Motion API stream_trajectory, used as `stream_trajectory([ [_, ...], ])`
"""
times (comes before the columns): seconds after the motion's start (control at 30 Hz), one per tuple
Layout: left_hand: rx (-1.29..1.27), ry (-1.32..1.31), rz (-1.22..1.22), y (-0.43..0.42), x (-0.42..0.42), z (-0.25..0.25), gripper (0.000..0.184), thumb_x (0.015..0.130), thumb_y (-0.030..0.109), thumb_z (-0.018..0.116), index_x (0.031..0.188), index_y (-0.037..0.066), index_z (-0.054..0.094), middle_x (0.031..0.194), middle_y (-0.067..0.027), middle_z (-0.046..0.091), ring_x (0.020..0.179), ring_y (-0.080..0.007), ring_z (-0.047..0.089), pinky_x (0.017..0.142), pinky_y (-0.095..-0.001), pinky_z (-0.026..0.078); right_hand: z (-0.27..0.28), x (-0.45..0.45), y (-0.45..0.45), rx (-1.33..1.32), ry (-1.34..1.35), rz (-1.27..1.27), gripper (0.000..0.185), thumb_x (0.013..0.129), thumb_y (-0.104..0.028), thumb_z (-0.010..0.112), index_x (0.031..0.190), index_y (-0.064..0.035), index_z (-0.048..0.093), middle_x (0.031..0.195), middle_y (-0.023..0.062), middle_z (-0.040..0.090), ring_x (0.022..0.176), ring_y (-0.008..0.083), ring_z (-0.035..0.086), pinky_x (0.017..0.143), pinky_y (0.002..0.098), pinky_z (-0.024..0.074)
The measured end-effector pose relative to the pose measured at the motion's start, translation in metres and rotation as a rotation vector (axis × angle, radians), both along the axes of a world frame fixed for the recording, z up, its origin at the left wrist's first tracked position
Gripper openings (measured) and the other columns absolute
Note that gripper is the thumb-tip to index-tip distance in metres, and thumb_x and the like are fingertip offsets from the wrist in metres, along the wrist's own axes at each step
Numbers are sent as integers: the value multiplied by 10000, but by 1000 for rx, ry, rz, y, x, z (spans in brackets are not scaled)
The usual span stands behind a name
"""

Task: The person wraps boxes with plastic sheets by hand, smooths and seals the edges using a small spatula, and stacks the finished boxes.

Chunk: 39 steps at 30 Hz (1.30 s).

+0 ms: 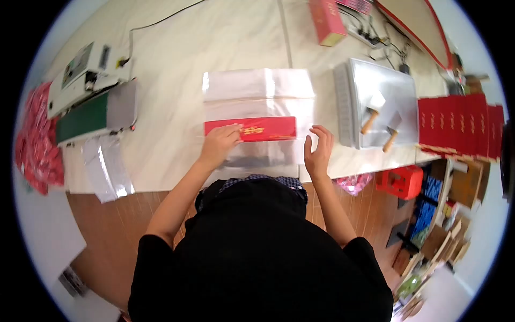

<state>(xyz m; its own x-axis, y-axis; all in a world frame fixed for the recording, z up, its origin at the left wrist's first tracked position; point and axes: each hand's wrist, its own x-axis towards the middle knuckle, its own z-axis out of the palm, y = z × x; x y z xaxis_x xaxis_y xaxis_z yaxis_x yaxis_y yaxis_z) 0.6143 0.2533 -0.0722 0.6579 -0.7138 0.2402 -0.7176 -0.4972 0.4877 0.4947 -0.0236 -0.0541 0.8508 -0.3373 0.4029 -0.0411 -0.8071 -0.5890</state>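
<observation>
A long red box (276, 129) with gold lettering lies crosswise on a sheet of clear film (257, 86), which is spread flat on the pale tabletop in front of me. My left hand (219, 145) rests on the box's left part, its fingers together over the top face and front edge. To the right of the box, my right hand (318, 150) is raised near the film's right edge, thumb and fingers apart, holding nothing.
A grey tray (383, 80) with two wooden-handled scrapers stands right, beside stacked red boxes (456, 126). A machine with a green belt (83, 121) and more film (107, 166) are left. An upright red box (327, 24) and cables (370, 35) are at the back.
</observation>
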Motion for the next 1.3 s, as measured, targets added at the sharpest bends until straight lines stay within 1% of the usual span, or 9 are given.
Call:
stream_trajectory([
  [0.13,-25,-38,26,0,-5,0,180,780,162,709,909,51,652,1158,-64,681,1058,-231,643,824,-364,499,14,21,40,-132,93,324,455,765,-69,701,1203,-70,578,1227,118,572,1158,328,516,1000,467,377],
  [0.23,-40,-52,36,-1,-7,-3,174,786,158,701,920,56,659,1142,-58,686,1046,-222,645,817,-359,497,-1,38,59,-217,118,388,431,777,-94,705,1189,-77,578,1212,114,574,1166,308,514,1009,470,372],
  [0.47,-37,-9,66,1,-7,3,161,794,186,700,893,69,652,1129,-43,685,1003,-210,643,824,-358,488,-21,52,58,-126,104,402,134,809,-81,683,928,-60,624,1067,86,604,1020,274,566,922,439,400],
  [0.8,23,79,248,90,0,12,111,794,182,725,826,95,664,997,-38,674,922,-238,631,803,-377,461,-28,48,67,-58,89,292,100,831,-81,674,921,-61,636,1078,84,620,1024,296,562,928,423,390],
  [1.0,37,72,526,113,19,20,143,864,191,686,926,71,640,1036,-50,650,961,-262,608,842,-394,435,-30,51,67,-62,57,285,127,814,-66,683,924,-48,622,1064,88,608,1008,293,561,910,434,390],
  [1.13,-110,98,521,84,25,22,202,871,213,683,1001,63,648,1087,-69,643,1026,-273,596,903,-400,428,-30,52,69,-40,53,267,134,810,-78,691,922,-53,621,1042,80,608,996,287,559,903,427,382],
  [1.2,-33,39,304,66,25,21,267,864,233,688,1062,58,647,1155,-77,622,1086,-284,572,959,-407,412,-30,53,69,-24,35,268,133,808,-80,691,918,-60,620,1027,73,608,981,280,557,896,422,374],
  [1.23,-34,40,303,60,25,21,267,864,233,688,1062,59,647,1155,-77,622,1086,-284,572,959,-407,412,-30,52,69,-24,36,267,133,808,-80,691,918,-60,620,1027,73,608,981,280,557,896,422,374],
  [1.3,83,156,142,50,24,20,324,852,241,697,1126,74,647,1198,-82,599,1143,-280,543,1014,-420,384,-30,52,70,-29,52,265,125,810,-77,687,913,-64,618,1025,67,608,982,275,557,899,421,373],
])
